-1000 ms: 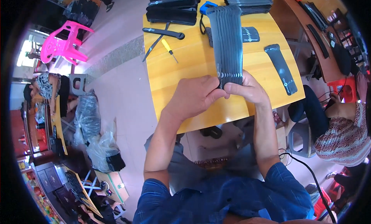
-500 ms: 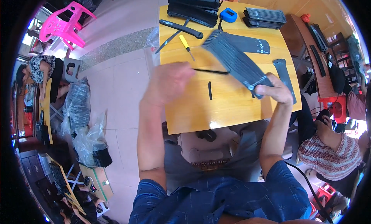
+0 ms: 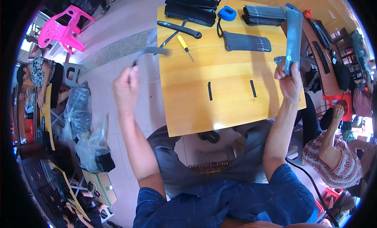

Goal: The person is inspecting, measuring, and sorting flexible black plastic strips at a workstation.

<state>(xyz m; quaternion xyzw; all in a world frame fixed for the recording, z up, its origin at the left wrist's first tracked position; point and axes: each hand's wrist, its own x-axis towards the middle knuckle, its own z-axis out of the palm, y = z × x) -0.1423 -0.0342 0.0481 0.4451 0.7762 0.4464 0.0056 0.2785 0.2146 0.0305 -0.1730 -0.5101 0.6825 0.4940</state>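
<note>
My left hand [image 3: 127, 88] is raised past the table's left edge, fingers closed around one end of a dark strip [image 3: 153, 50]; the strip is smeared by motion. Over the table's right side, my right hand [image 3: 290, 82] grips a flat dark grey sleeve [image 3: 294, 35] by its lower end. The sleeve stands upright, turned almost edge-on, with a small printed mark near my thumb. Another grey end pokes out beside my fingers; whether it is a separate piece I cannot tell. A similar ribbed grey sleeve [image 3: 247, 43] lies flat on the table, with a black loop at its left end.
The yellow table [image 3: 188, 118] carries two short black strips, a yellow-handled screwdriver [image 3: 182, 45], a blue tape measure [image 3: 227, 13], black pouches [image 3: 190, 11] and a stack of grey sleeves [image 3: 264, 15]. A pink stool [image 3: 64, 29] stands far left. People sit at both sides.
My left hand has swung left off the table with the dark strip. My right hand has lifted and turned the grey sleeve upright. The narrow grey piece at the table's right edge no longer lies there.
</note>
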